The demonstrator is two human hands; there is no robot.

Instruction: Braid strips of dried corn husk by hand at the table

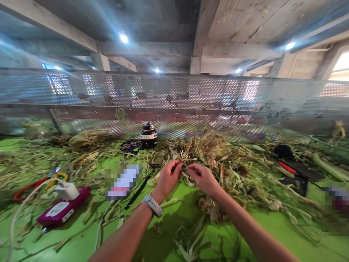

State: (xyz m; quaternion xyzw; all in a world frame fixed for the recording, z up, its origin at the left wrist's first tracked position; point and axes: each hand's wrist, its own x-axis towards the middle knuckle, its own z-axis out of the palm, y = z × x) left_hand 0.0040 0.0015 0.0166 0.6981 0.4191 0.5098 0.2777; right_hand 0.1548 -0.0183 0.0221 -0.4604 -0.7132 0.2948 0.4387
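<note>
Both my hands meet at the middle of a green table (163, 227) strewn with dried corn husk strips (234, 178). My left hand (169, 178), with a pale wristband (153, 205) at its wrist, has thumb and forefinger pinched together. Just right of it, my right hand (201, 176) is also closed in a pinch, its fingertips close to the left ones. Thin pale strips show near the fingertips, but what each pinch holds is too small to make out. A heap of tan husks (211, 145) lies right beyond the hands.
Left of my hands lie a phone (125, 182) on a cable, a dark stick (138, 192), a purple power bank (64, 209) with a white plug, and orange-handled scissors (32, 189). A black-and-white bottle (148, 136) stands before a perforated metal screen (174, 94). Dark items (297, 171) lie right.
</note>
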